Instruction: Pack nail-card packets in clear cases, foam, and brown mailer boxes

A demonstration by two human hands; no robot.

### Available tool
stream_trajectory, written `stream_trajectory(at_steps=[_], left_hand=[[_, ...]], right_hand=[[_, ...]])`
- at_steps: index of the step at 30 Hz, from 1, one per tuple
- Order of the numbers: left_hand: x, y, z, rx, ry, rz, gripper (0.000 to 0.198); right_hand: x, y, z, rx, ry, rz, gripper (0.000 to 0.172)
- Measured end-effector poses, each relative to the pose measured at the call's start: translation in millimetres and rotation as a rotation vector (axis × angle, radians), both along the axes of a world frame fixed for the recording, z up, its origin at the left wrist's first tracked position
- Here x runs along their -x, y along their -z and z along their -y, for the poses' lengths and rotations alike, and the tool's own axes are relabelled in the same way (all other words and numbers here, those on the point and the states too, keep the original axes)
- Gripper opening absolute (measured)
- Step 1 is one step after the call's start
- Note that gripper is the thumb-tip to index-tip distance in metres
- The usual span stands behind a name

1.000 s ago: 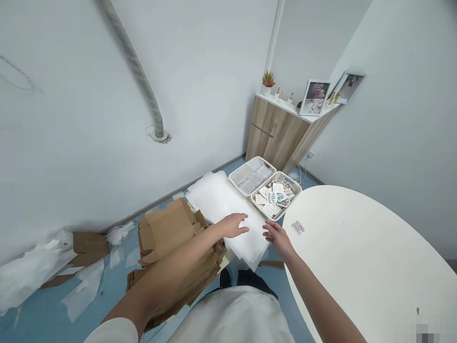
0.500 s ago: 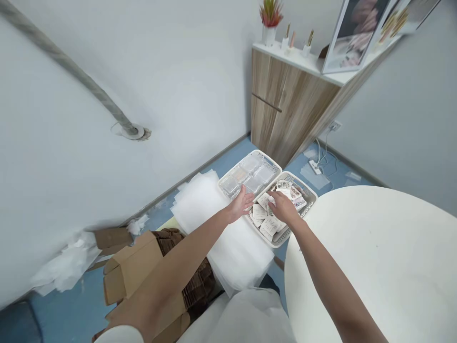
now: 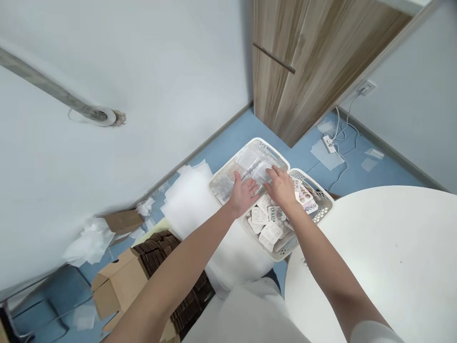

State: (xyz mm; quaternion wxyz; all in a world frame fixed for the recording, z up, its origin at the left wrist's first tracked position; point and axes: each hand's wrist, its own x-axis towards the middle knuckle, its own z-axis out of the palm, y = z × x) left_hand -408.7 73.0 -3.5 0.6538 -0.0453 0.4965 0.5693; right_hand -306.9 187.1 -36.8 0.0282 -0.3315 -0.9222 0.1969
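Note:
My left hand (image 3: 243,194) is palm up with its fingers spread and holds nothing. It hovers over the near edge of a white plastic basket (image 3: 279,157) that holds several clear plastic boxes (image 3: 248,157). My right hand (image 3: 281,188) reaches over the rim between two baskets, its thumb and fingers apart at the right end of the clear boxes; whether it touches one is hard to see. Below it, a second white basket (image 3: 323,209) is full of printed cards (image 3: 270,235), some face up with rows of small coloured ovals (image 3: 276,213).
White foam sheets (image 3: 189,200) are stacked left of the baskets. A round white table (image 3: 378,247) stands to the right. An open cardboard box (image 3: 123,281) of dark brown packages lies lower left. Beyond are a wooden cabinet (image 3: 278,90) and a power strip (image 3: 329,144) with cables.
My right hand has moved from the cards to the clear boxes in the neighbouring basket. My left hand stays open nearby. The view has tilted down.

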Motion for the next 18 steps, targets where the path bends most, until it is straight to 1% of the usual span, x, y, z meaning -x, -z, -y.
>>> stream_trajectory(at_steps=[7,11,14,18], left_hand=[[0,7.1,1,0.009,-0.016,-0.003,0.085],[-1,10.3,5,-0.009,-0.069,-0.009,0.088],[-3,7.1,9,0.001,-0.086,-0.056,0.086],[-8,-4.9,22,0.016,-0.118,-0.124,0.085]], right_hand=[[-1,7.5,0,0.079,0.033,-0.065,0.040],[0,6.5,8,0.063,0.057,-0.100,0.039],[-2,1.0,22,0.044,0.089,-0.139,0.039],[-8,-11.7,40,0.078,0.098,-0.216,0.036]])
